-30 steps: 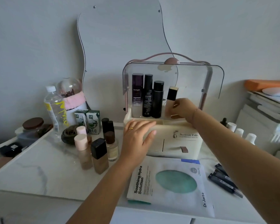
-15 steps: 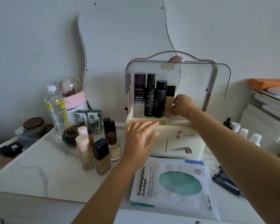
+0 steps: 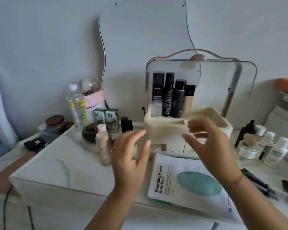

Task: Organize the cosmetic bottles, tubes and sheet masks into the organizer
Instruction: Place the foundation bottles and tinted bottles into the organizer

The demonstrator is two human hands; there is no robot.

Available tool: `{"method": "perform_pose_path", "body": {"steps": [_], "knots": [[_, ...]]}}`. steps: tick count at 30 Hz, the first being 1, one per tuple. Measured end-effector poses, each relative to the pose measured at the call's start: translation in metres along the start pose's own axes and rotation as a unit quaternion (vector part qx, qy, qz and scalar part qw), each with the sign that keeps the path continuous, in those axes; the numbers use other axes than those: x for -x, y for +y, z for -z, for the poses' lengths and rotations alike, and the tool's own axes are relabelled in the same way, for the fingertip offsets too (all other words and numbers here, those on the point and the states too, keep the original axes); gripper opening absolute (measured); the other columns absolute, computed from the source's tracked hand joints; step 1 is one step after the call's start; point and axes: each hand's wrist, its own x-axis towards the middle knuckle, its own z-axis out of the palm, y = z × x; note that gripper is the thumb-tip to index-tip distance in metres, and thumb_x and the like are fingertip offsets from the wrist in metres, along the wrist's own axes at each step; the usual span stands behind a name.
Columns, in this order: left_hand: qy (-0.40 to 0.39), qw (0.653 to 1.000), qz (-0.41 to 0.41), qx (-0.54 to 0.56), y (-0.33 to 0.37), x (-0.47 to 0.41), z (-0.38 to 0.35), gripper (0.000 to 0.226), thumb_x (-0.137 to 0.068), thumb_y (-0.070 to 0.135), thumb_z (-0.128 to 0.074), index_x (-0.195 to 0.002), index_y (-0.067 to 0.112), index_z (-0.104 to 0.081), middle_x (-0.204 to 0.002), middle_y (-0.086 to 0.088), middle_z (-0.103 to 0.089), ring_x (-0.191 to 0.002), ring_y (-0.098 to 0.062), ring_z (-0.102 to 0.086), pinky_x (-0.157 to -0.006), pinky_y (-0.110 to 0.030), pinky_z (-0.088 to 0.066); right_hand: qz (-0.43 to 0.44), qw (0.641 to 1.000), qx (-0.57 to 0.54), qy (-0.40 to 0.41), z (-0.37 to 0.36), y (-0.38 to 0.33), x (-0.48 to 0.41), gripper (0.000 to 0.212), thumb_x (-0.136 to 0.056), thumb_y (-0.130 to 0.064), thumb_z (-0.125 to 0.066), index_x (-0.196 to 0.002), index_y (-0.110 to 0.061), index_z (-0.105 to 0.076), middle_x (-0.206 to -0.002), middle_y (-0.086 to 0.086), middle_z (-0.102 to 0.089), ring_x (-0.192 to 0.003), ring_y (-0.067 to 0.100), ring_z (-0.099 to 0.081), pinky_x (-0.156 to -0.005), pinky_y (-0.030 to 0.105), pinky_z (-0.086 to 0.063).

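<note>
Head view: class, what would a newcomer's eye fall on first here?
The cream organizer at centre, four bottles upright in its back compartment under a raised clear lid. In front, the left hand and right hand hover empty, above a sheet mask lying flat.

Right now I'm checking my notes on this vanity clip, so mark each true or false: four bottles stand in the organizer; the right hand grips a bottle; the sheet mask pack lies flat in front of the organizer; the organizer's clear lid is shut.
1. Four bottles stand in the organizer. True.
2. The right hand grips a bottle. False: it is open and holds nothing.
3. The sheet mask pack lies flat in front of the organizer. True.
4. The organizer's clear lid is shut. False: it is raised open.
5. The left hand holds a tube. False: it is empty.
</note>
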Motion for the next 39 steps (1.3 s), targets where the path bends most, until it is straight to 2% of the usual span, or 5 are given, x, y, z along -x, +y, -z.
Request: {"method": "perform_pose_path", "body": {"steps": [4, 11, 30, 34, 39], "knots": [[0.119, 0.975, 0.185, -0.043, -0.047, 0.017, 0.046, 0.04, -0.085, 0.027, -0.069, -0.118, 0.011, -0.054, -0.113, 0.008, -0.048, -0.109, -0.021, -0.052, -0.095, -0.027, -0.037, -0.064, 0.977, 0.073, -0.19, -0.019, -0.004, 0.043, 0.026, -0.076, -0.036, -0.073, -0.094, -0.042, -0.056, -0.088, -0.036, -0.049, -0.076, -0.019, -0.051, -0.063, -0.005, -0.038], [-0.059, 0.895, 0.429, 0.108, -0.121, 0.025, 0.063, 0.041, -0.083, 0.015, -0.07, -0.121, 0.015, -0.056, -0.116, -0.004, -0.065, -0.109, -0.02, -0.062, -0.082, -0.026, -0.048, -0.172, 0.953, -0.019, -0.25, -0.029, 0.012, 0.05, 0.01, -0.083, -0.028, -0.067, -0.093, -0.032, -0.064, -0.097, -0.018, -0.068, -0.081, -0.006, -0.066, -0.073, 0.015, -0.056], [-0.017, 0.938, 0.319, 0.134, -0.058, -0.001, 0.08, 0.039, -0.071, 0.039, -0.073, -0.108, 0.029, -0.067, -0.103, 0.012, -0.074, -0.094, -0.004, -0.068, -0.077, -0.014, -0.05, -0.168, 0.948, -0.048, -0.265, -0.027, 0.015, 0.046, 0.008, -0.084, -0.034, -0.065, -0.092, -0.034, -0.063, -0.098, -0.022, -0.067, -0.082, -0.007, -0.066, -0.064, 0.01, -0.052], [-0.073, 0.926, 0.284, 0.236, -0.007, -0.027, 0.045, 0.032, -0.071, 0.022, -0.074, -0.103, 0.022, -0.068, -0.094, 0.01, -0.075, -0.084, -0.003, -0.069, -0.071, -0.015, -0.052, -0.094, 0.962, -0.097, -0.237, -0.008, -0.011, 0.035, 0.031, -0.072, -0.039, -0.071, -0.102, -0.037, -0.061, -0.098, -0.022, -0.068, -0.097, -0.005, -0.062, -0.088, 0.015, -0.05], [-0.177, 0.912, 0.26, 0.262, 0.046, -0.053, -0.026, 0.039, -0.065, 0.039, -0.08, -0.102, 0.031, -0.068, -0.094, 0.014, -0.074, -0.087, -0.003, -0.069, -0.07, -0.016, -0.053, -0.031, 0.983, -0.116, -0.138, 0.023, -0.038, -0.002, 0.051, -0.069, -0.031, -0.077, -0.117, -0.027, -0.06, -0.099, -0.012, -0.07, -0.093, -0.001, -0.065, -0.081, 0.018, -0.054]]}}
